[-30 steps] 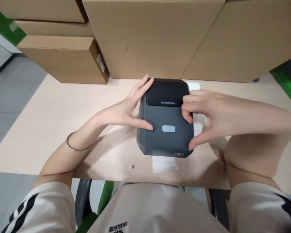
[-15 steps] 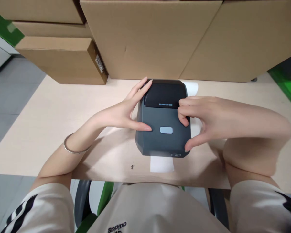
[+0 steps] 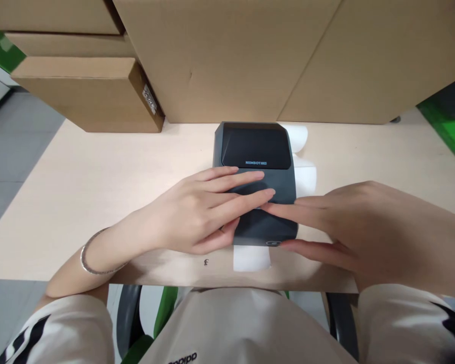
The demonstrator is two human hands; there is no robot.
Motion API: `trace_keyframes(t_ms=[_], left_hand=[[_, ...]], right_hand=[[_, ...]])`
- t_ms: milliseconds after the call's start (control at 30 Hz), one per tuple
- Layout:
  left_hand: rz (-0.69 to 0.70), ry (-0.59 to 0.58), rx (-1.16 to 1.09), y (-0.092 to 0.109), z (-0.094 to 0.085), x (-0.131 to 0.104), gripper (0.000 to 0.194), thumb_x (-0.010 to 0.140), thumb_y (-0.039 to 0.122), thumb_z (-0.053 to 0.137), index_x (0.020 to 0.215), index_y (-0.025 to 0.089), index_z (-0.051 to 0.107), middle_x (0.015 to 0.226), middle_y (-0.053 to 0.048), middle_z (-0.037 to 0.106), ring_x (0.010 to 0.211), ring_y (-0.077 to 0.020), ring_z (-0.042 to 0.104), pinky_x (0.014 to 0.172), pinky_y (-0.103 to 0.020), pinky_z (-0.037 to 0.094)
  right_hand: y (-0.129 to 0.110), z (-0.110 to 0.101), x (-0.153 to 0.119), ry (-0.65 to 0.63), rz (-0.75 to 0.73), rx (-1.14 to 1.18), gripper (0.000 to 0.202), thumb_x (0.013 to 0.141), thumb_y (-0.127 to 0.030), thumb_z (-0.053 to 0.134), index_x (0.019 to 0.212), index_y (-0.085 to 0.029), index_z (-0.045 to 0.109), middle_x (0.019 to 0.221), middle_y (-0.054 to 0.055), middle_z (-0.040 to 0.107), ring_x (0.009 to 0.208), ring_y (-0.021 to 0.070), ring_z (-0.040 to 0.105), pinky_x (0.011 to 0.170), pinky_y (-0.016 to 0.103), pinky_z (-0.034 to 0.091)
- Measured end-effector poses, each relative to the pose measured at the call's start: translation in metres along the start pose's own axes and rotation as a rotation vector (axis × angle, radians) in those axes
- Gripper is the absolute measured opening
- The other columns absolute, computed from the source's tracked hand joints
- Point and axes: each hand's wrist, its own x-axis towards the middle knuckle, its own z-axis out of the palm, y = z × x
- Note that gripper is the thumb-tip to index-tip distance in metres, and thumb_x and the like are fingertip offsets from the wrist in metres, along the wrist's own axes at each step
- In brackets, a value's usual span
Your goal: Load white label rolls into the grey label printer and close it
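Observation:
A dark grey label printer point(image 3: 258, 184) with a glossy black window at its far end stands on the pale table. White paper point(image 3: 252, 258) sticks out from its near end. My left hand point(image 3: 208, 210) lies over the printer's left and middle part, palm down, fingers spread. At the right side is my right hand point(image 3: 337, 227), its fingers apart and holding nothing; one fingertip reaches the middle of the top near my left fingers, and the thumb is at the near right corner. The light button is mostly hidden under the fingers.
Large cardboard boxes point(image 3: 231, 60) line the back of the table point(image 3: 109, 177), and a flatter box point(image 3: 87, 101) stands at the back left. More white paper point(image 3: 305, 177) lies right of the printer. A chair armrest point(image 3: 129, 318) is below the front edge.
My left hand has moved from the printer's left edge nearer and across its top. My right hand has come nearer, and its curled fingers have straightened. The view has shifted slightly.

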Motion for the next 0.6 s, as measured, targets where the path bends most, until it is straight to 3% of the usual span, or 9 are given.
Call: trace_keyframes(t_ms=[200,367,467,600], left_hand=[[-0.028,-0.031,0.008,0.006,0.002,-0.001,0.073,0.103,0.018,0.056,0.175,0.022,0.045,0.164,-0.011,0.075,0.161,-0.026,0.068,0.139,-0.044,0.053],[-0.049,-0.01,-0.021,0.019,0.006,0.0,0.081,0.102,0.023,0.056,0.18,0.013,0.037,0.154,-0.015,0.08,0.164,-0.0331,0.064,0.144,-0.059,0.046],[-0.062,-0.069,-0.058,0.019,0.009,0.0,0.082,0.106,0.031,0.057,0.183,0.018,0.032,0.153,-0.014,0.08,0.167,-0.0347,0.061,0.146,-0.062,0.041],[-0.081,-0.152,-0.076,0.014,0.008,0.0,0.088,0.109,0.051,0.065,0.186,0.025,0.03,0.162,-0.015,0.073,0.176,-0.0398,0.047,0.149,-0.064,0.033]], right_hand=[[-0.006,0.005,0.008,0.134,-0.125,-0.148,0.038,0.121,-0.047,0.05,0.116,-0.026,0.081,0.059,-0.006,0.067,0.042,0.0202,0.059,0.053,0.039,0.033],[-0.011,0.003,0.019,0.148,-0.196,-0.229,0.023,0.103,-0.045,0.079,0.103,-0.022,0.081,0.055,-0.008,0.064,0.038,0.0234,0.061,0.044,0.042,0.043],[-0.013,0.001,0.017,0.151,-0.174,-0.249,0.025,0.09,-0.045,0.091,0.095,-0.025,0.077,0.056,-0.008,0.064,0.039,0.0231,0.062,0.044,0.041,0.045],[-0.016,0.004,-0.001,0.184,-0.101,-0.424,0.034,0.089,-0.055,0.081,0.104,-0.025,0.076,0.055,-0.003,0.057,0.038,0.0251,0.053,0.043,0.042,0.034]])
